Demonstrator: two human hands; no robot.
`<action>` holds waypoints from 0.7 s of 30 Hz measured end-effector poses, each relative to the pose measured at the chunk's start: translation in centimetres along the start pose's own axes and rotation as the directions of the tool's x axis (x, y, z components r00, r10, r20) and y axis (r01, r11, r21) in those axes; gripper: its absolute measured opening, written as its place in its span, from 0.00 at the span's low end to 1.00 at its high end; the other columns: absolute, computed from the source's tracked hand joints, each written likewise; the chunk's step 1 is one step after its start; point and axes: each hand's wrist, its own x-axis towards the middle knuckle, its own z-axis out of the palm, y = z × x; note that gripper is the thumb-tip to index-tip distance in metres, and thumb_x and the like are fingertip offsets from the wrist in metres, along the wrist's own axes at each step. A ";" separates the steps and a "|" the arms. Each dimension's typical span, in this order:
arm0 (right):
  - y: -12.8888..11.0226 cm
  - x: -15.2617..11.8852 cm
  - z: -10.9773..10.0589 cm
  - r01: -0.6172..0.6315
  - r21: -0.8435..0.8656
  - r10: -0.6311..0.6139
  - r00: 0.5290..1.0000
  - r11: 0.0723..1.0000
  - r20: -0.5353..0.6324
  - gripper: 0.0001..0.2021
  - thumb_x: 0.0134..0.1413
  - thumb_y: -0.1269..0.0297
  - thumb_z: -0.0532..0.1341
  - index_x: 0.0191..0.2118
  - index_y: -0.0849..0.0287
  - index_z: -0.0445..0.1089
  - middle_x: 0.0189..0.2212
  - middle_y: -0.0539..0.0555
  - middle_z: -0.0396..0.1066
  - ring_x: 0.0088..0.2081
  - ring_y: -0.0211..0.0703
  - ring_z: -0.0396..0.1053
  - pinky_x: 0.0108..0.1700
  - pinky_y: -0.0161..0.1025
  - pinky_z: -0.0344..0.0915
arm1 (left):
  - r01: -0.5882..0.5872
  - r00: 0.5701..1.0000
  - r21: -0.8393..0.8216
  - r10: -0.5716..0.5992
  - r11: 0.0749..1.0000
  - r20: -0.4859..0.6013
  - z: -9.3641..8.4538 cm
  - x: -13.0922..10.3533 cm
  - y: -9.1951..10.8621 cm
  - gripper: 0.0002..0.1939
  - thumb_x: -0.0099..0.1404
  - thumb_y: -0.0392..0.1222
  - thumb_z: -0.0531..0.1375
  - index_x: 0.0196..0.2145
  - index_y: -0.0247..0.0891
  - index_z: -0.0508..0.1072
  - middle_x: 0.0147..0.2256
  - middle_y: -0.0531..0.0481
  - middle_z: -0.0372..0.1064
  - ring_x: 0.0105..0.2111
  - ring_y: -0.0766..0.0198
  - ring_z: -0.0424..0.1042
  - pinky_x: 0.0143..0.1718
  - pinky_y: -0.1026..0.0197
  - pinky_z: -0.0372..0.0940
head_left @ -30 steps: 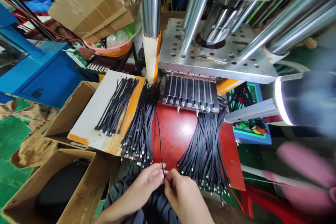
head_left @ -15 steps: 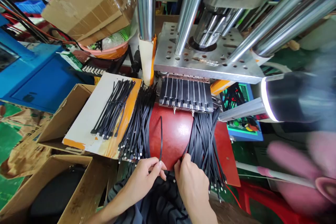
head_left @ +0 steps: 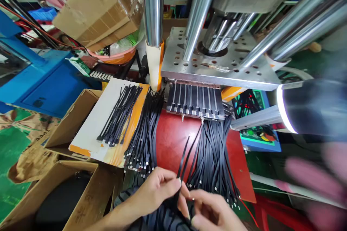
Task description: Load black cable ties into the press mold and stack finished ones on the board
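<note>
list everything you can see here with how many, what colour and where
black flat straps with metal ends: three piles, on the red pad and the white board
red pad: one, centre
white and orange board: one, left, on a box
brown cardboard boxes: several, left
grey grooved metal fixture: one, under the press plate
steel press columns: several, silver, top
blue cabinet: one, far left
left hand: pinching one strap
right hand: beside it, bottom centre

Both hands were bare: no gloves, no rings, no watch on either wrist. The left hand (head_left: 157,189) ran back into a bare forearm (head_left: 119,216) with no sleeve on the stretch that showed. The right hand (head_left: 214,213) was likewise uncovered. Below them lay dark clothing (head_left: 159,220) with thin, lighter stripes, only partly in sight.
</note>
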 end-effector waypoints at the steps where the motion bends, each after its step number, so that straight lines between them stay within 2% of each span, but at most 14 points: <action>1: -0.6 0.8 -0.3 0.007 0.097 -0.002 0.999 0.995 -0.047 0.22 0.57 0.46 0.66 0.50 0.55 0.79 0.31 0.54 0.74 0.31 0.44 0.71 0.33 0.37 0.69 | -0.004 1.000 0.119 0.001 0.993 0.025 0.2 -0.5 0.3 0.27 0.71 0.61 0.59 0.39 0.30 0.83 0.26 0.41 0.81 0.29 0.59 0.80 0.38 0.62 0.71; 2: -1.3 1.9 -0.4 0.030 0.183 -0.016 0.997 0.983 -0.078 0.23 0.59 0.44 0.65 0.50 0.57 0.78 0.31 0.54 0.73 0.30 0.43 0.70 0.31 0.36 0.68 | 0.003 0.999 0.239 -0.010 0.971 0.030 0.4 -1.1 0.6 0.26 0.73 0.59 0.58 0.40 0.31 0.84 0.28 0.41 0.82 0.31 0.58 0.81 0.41 0.61 0.71; 4: -2.7 4.0 -0.1 0.099 0.271 -0.060 0.987 0.958 -0.150 0.20 0.63 0.45 0.62 0.40 0.59 0.78 0.26 0.50 0.68 0.25 0.38 0.64 0.28 0.33 0.64 | 0.051 0.998 0.442 -0.055 0.896 -0.002 0.6 -1.9 1.0 0.23 0.75 0.53 0.56 0.39 0.34 0.85 0.33 0.42 0.84 0.37 0.56 0.82 0.46 0.60 0.71; 6: -3.8 5.6 0.6 0.177 0.275 -0.111 0.964 0.945 -0.242 0.20 0.65 0.47 0.61 0.29 0.59 0.73 0.22 0.47 0.61 0.23 0.35 0.58 0.25 0.32 0.59 | 0.119 0.993 0.581 -0.108 0.805 -0.054 0.4 -2.3 1.4 0.20 0.75 0.48 0.56 0.38 0.37 0.86 0.38 0.46 0.84 0.42 0.55 0.82 0.50 0.60 0.70; 8: -4.2 6.4 1.4 0.247 0.231 -0.174 0.939 0.941 -0.296 0.21 0.66 0.49 0.61 0.26 0.59 0.70 0.22 0.46 0.60 0.24 0.35 0.59 0.25 0.32 0.58 | 0.146 0.988 0.668 -0.136 0.730 -0.068 -0.1 -2.2 2.0 0.17 0.74 0.45 0.57 0.40 0.40 0.86 0.42 0.50 0.84 0.45 0.55 0.81 0.50 0.60 0.69; 10: -4.0 6.5 1.9 0.304 0.158 -0.249 0.922 0.939 -0.296 0.20 0.68 0.52 0.60 0.27 0.59 0.69 0.24 0.48 0.62 0.26 0.36 0.62 0.29 0.33 0.61 | 0.095 0.995 0.721 -0.057 0.687 -0.078 -0.8 -1.4 3.2 0.13 0.71 0.43 0.60 0.48 0.41 0.83 0.46 0.50 0.83 0.48 0.55 0.79 0.52 0.60 0.69; 13: -3.4 6.0 2.3 0.359 0.034 -0.336 0.899 0.933 -0.282 0.19 0.69 0.55 0.59 0.26 0.58 0.67 0.25 0.49 0.65 0.28 0.37 0.63 0.32 0.33 0.61 | -0.082 0.974 0.721 0.210 0.688 -0.089 -1.4 0.8 5.9 0.19 0.70 0.45 0.63 0.57 0.39 0.77 0.50 0.46 0.80 0.48 0.56 0.77 0.53 0.60 0.68; 15: -3.2 5.8 2.7 0.373 -0.030 -0.366 0.888 0.927 -0.280 0.19 0.69 0.57 0.59 0.26 0.58 0.68 0.25 0.48 0.64 0.27 0.37 0.63 0.30 0.32 0.61 | -0.216 0.939 0.723 0.343 0.656 -0.030 -1.4 2.5 7.8 0.16 0.71 0.46 0.63 0.52 0.37 0.79 0.46 0.45 0.80 0.44 0.59 0.77 0.50 0.61 0.69; 17: -3.0 5.8 3.0 0.398 -0.072 -0.400 0.867 0.915 -0.297 0.16 0.70 0.61 0.59 0.29 0.58 0.71 0.26 0.50 0.68 0.28 0.37 0.67 0.33 0.32 0.64 | -0.314 0.917 0.741 0.391 0.593 0.075 -1.1 3.8 9.4 0.11 0.71 0.44 0.62 0.43 0.36 0.82 0.40 0.46 0.80 0.40 0.60 0.77 0.46 0.61 0.69; 19: -2.8 5.8 3.0 0.444 -0.104 -0.450 0.819 0.890 -0.355 0.11 0.69 0.64 0.59 0.35 0.58 0.76 0.31 0.52 0.74 0.34 0.39 0.73 0.39 0.32 0.69 | -0.345 0.908 0.758 0.400 0.553 0.122 -0.7 4.5 10.4 0.10 0.71 0.42 0.61 0.37 0.35 0.82 0.37 0.47 0.79 0.38 0.61 0.76 0.44 0.61 0.68; 21: -2.5 5.9 2.7 0.481 -0.124 -0.485 0.770 0.868 -0.414 0.08 0.68 0.67 0.60 0.42 0.56 0.78 0.36 0.54 0.77 0.38 0.40 0.76 0.43 0.33 0.71 | -0.331 0.913 0.764 0.394 0.554 0.110 -0.3 4.7 10.8 0.10 0.71 0.40 0.61 0.37 0.35 0.81 0.35 0.48 0.79 0.36 0.62 0.75 0.41 0.62 0.67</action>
